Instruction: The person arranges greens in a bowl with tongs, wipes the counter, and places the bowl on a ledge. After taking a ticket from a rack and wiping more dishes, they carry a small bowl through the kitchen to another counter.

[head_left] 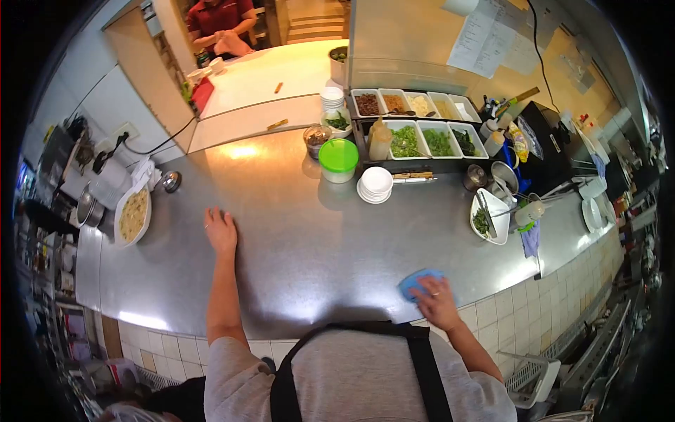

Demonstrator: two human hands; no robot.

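Flat on the steel counter point(302, 246), left of its middle, rests my left hand point(221, 232), fingers a little apart and holding nothing. Near the counter's front edge on the right, my right hand point(436, 302) presses on a blue cloth point(416, 283), its fingers over the cloth's right part. The cloth lies bunched on the metal. Beyond my hands stand a tub with a green lid point(338, 156) and a stack of small white dishes point(376, 183).
White trays of chopped greens point(404, 141) and toppings fill a rack at the back. A white bowl with greens point(498, 214) stands right, an oval dish of food point(132, 216) left. Behind the pass shelf point(281, 74) is a person in red point(218, 21).
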